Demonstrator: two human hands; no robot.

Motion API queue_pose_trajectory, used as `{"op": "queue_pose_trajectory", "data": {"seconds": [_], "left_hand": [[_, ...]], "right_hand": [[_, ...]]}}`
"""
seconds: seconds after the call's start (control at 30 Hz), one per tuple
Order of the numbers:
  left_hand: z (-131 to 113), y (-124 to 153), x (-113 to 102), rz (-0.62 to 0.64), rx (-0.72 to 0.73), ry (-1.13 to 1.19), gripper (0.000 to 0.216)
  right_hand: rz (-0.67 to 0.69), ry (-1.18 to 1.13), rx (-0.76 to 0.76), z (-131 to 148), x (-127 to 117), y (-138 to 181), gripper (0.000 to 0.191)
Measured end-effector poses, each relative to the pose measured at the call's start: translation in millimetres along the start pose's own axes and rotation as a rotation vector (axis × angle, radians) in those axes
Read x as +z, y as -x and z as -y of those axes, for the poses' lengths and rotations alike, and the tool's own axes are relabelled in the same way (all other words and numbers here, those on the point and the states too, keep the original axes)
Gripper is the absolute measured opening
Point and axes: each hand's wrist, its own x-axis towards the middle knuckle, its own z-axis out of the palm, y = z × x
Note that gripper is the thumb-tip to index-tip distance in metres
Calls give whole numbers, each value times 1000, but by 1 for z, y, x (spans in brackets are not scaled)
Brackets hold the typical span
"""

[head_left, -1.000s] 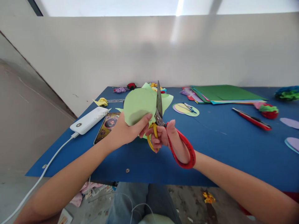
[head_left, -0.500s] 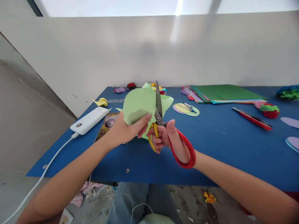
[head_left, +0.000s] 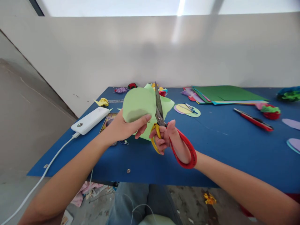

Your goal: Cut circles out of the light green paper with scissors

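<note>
My left hand [head_left: 127, 126] pinches a rounded piece of light green paper [head_left: 139, 101] above the table, thumb on the near face. In my right hand [head_left: 167, 137] is a pair of scissors [head_left: 159, 109] with one yellow and one red handle; the fingers go through the yellow loop, and the red loop lies round the base of the thumb. The blades point up along the paper's right edge and look nearly closed. More light green paper [head_left: 167, 105] shows behind the blades. A phone in a patterned case [head_left: 108, 121] lies partly hidden behind my left hand.
On the blue table [head_left: 211, 150], a white power bank [head_left: 90, 120] with a cable lies left. Paper ovals [head_left: 194, 112], a red utility knife [head_left: 253, 119] and a crepe paper flower [head_left: 270, 111] are to the right. Green paper sheets [head_left: 227, 93] are stacked near the wall.
The left hand and the rounded paper have shifted slightly left, away from the scissors. The scissor blades have tilted a little to the left.
</note>
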Motion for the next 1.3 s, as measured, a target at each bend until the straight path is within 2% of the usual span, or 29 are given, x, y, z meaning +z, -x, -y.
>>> {"op": "queue_pose_trajectory", "data": {"seconds": [0.57, 0.63, 0.77, 0.87, 1.0, 1.13, 1.3], "left_hand": [[4, -1, -3, -12, -58, 70, 43], [4, -1, 2, -95, -31, 105, 37], [2, -1, 15, -373, 58, 217, 25], [1, -2, 20, -436, 25, 248, 28], [2, -1, 21, -448, 4, 238, 33], [1, 1, 21, -406, 24, 228, 37], [1, 3, 24, -399, 57, 202, 38]], "right_hand": [[-14, -12, 3, 3, 3, 2, 74], [-11, -9, -6, 3, 3, 1, 76], [36, 24, -61, -1, 2, 0, 81], [117, 57, -79, -2, -1, 3, 84], [208, 141, -116, -1, -5, 5, 83], [196, 214, -179, 2, -8, 3, 81], [192, 182, -171, 2, -6, 0, 85]]}}
